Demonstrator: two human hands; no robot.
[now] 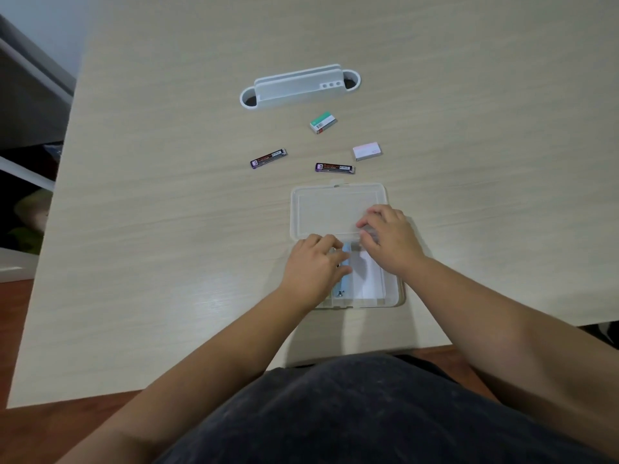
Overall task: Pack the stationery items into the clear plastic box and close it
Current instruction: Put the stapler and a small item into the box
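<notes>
The clear plastic box (398, 296) lies open near the table's front edge, its lid (335, 209) folded flat on the far side. Inside the base lie a long light-blue item (346, 281) and a white item (370, 283). My left hand (315, 266) reaches into the left half of the base, fingers and thumb closed on the blue item. My right hand (388, 242) hovers over the hinge with bent fingers; something small and blurry is under the fingertips. Beyond the lid lie two dark lead cases (268, 158) (335, 168), a pink-white eraser (367, 151) and a green-white eraser (323, 122).
A white desk organiser (298, 87) with round holes at both ends stands at the back of the pale wood table (167, 229). The table's left edge drops off to dark floor and shelving. My body presses against the front edge.
</notes>
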